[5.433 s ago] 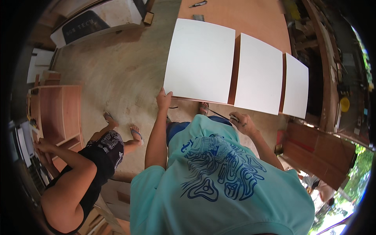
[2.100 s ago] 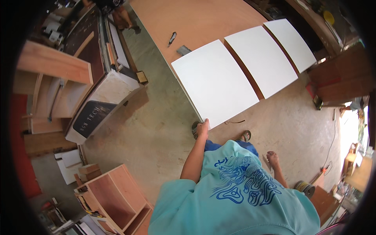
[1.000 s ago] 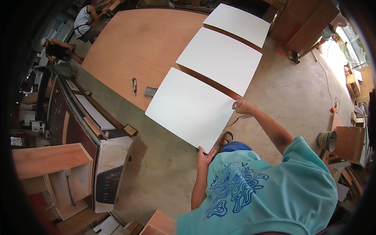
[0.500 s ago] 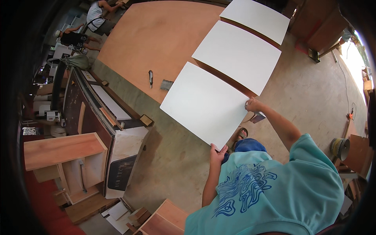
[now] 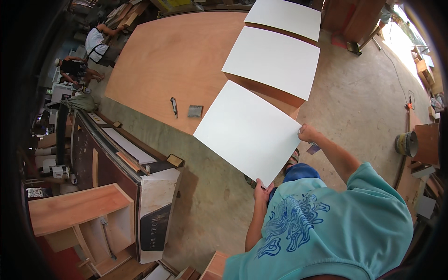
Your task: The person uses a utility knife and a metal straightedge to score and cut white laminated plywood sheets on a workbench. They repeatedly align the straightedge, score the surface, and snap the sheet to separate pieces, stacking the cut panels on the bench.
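A flat white panel [image 5: 247, 130] lies turned at an angle on the near end of a large brown board [image 5: 177, 60], jutting out past its edge toward me. My left hand [image 5: 262, 190] grips its near corner, with a small dark thing by the fingers that I cannot make out. At the right corner, my right hand [image 5: 308, 133] is closed on the panel's edge. Two more white panels, the middle one [image 5: 273, 63] and the far one [image 5: 284, 18], lie beyond in a row. A utility knife [image 5: 174, 107] and a small grey pad [image 5: 195, 111] rest on the board.
To the left stands a long dark machine bench [image 5: 112, 163] with a white end. An open wooden cabinet [image 5: 84, 214] is beside it. Two people work at the far left, one in a white top [image 5: 95, 45]. A bucket [image 5: 406, 143] stands on the concrete floor at the right.
The near panel has turned and shifted toward me, widening the gap to the middle panel. Both hands have moved with it, still at its corners. My view has shifted slightly.
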{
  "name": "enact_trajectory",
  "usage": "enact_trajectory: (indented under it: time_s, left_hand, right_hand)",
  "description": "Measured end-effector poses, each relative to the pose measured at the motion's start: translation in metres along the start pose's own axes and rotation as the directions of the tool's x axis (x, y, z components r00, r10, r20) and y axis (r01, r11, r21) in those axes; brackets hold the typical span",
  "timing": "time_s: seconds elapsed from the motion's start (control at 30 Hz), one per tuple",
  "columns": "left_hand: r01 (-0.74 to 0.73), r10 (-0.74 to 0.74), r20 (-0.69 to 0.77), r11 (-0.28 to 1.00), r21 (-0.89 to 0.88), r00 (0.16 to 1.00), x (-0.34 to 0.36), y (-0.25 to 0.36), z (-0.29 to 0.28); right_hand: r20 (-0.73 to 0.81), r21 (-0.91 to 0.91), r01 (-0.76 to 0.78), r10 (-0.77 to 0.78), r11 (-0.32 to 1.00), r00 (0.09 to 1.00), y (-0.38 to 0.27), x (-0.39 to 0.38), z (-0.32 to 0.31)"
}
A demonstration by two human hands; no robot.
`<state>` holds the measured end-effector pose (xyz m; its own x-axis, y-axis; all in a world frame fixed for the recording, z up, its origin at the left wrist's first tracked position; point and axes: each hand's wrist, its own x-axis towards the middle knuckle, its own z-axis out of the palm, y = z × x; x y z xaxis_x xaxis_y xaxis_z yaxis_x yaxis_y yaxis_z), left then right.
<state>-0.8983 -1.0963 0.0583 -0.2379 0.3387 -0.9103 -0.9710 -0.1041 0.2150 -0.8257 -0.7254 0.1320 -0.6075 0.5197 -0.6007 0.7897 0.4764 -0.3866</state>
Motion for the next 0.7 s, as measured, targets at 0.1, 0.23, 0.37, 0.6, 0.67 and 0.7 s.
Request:
enact_trajectory:
  time_s: [0.1, 0.23, 0.37, 0.6, 0.67, 0.7]
  left_hand:
    - [-0.015, 0.021, -0.091, 0.998, 0.068, 0.996, -0.009, 0.011, -0.018]
    - [-0.017, 0.030, -0.092, 0.990, 0.138, 0.995, -0.019, 0.031, -0.059]
    - [-0.006, 0.012, -0.024, 0.979, 0.205, 1.000, -0.020, 0.062, -0.096]
    - [-0.134, 0.169, -0.041, 0.886, 0.445, 0.985, 0.001, 0.183, -0.123]
    - [-0.066, 0.096, -0.023, 0.820, 0.569, 0.995, 0.010, 0.228, -0.122]
    - [-0.038, 0.058, -0.012, 0.775, 0.631, 0.998, 0.015, 0.244, -0.118]
  right_hand:
    - [-0.007, -0.006, -0.080, 0.080, 0.997, 0.997, -0.001, -0.024, 0.035]
    - [-0.003, -0.006, -0.193, 0.193, 0.981, 0.981, -0.025, -0.065, 0.067]
    - [0.024, 0.094, -0.279, 0.278, 0.956, 0.960, -0.048, -0.099, 0.098]
    - [0.092, 0.080, -0.039, 0.031, 0.996, 0.995, -0.074, -0.099, 0.166]
    - [0.291, 0.020, -0.077, 0.068, 0.997, 0.954, -0.103, -0.091, 0.156]
    - [0.359, 0.017, -0.035, 0.027, 0.999, 0.933, -0.108, -0.090, 0.150]
